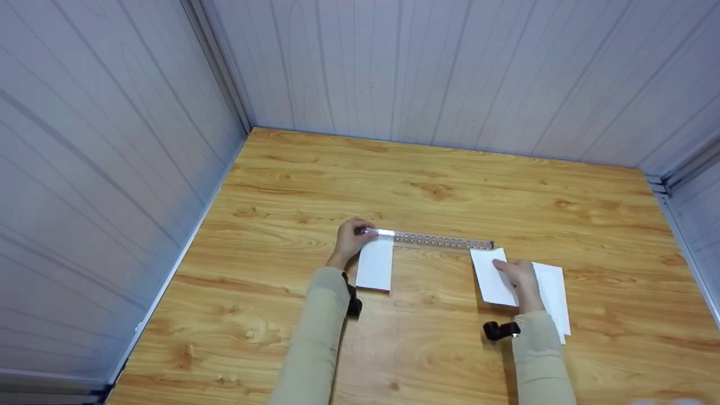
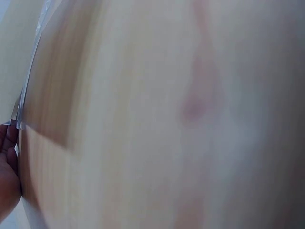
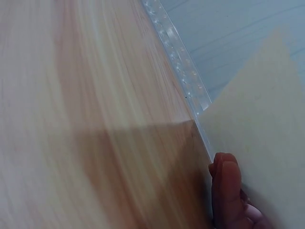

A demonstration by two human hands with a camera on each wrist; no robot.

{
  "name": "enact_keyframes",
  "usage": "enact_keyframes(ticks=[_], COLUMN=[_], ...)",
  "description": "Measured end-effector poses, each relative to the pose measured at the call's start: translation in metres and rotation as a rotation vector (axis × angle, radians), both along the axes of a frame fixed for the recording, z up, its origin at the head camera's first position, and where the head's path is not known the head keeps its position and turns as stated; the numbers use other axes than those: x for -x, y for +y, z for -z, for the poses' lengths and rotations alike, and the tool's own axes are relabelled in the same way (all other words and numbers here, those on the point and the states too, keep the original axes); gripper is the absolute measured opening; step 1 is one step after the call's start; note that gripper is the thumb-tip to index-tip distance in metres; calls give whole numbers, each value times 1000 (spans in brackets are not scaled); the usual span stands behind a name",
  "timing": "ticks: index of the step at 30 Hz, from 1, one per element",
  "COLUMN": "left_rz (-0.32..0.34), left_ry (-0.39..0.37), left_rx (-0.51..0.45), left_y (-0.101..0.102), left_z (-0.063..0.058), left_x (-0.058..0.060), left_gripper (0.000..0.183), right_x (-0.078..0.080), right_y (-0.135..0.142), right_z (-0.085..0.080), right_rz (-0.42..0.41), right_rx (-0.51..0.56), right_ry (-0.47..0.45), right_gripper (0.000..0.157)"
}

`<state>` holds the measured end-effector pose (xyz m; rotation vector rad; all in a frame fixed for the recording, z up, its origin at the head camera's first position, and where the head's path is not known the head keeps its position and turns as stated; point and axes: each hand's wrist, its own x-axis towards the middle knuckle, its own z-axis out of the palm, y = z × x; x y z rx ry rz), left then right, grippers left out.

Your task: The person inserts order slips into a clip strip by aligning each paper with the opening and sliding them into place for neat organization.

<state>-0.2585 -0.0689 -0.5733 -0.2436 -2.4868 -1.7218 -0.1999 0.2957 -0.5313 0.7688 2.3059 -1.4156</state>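
Note:
A long, narrow strip of clear plastic (image 1: 436,240) with a row of round shapes lies across the table. My left hand (image 1: 350,242) grips its left end; in the left wrist view that hand (image 2: 7,174) shows only at the left edge. Below this end lies a white card (image 1: 374,269), its top edge meeting the strip. Near the strip's right end my right hand (image 1: 524,277) pinches another white card (image 1: 488,281) between thumb and fingers, tilted above the table. The right wrist view shows this card (image 3: 267,119) with its corner beside the strip (image 3: 174,55).
More white cards (image 1: 554,298) lie partly under my right forearm. The wood-grain table (image 1: 427,337) is bounded by pale panel walls at the back (image 1: 360,73), left (image 1: 112,185) and right. Dark wrist cameras (image 1: 500,331) hang by both sleeves.

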Motion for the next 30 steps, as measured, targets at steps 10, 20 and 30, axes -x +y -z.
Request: enact_keyframes(ticks=[10,20,30], left_rz=[8,8,-11], left_ry=[17,35,-26], left_rx=[-1,-13,4], left_y=[1,0,-1], left_z=[0,2,0], left_x=[0,0,0], left_gripper=[18,17,17], right_x=[3,5,8], right_y=[-8,-12,-16], right_z=[4,5,4], right_rz=[6,9,4], right_rx=[1,44,17], right_ry=[-62,-18,9], right_gripper=[46,56,44])
